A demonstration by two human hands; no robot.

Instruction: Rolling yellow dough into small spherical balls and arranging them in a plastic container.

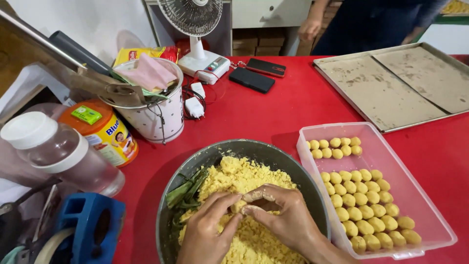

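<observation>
My left hand (207,234) and right hand (283,215) pinch a lump of crumbly yellow dough (239,205) together over the round grey metal bowl (210,159), so crumbs fall back in.

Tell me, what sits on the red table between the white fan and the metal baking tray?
In the head view, two dark phones lie between the fan and the tray.

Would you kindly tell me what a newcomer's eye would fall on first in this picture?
First, the metal bowl of crumbly yellow dough at the bottom centre, where the left hand and right hand pinch a small piece together. To its right, a clear plastic box holds rows of yellow dough balls. All of it rests on a bright red table, with a flat metal tray at the far right.
</observation>
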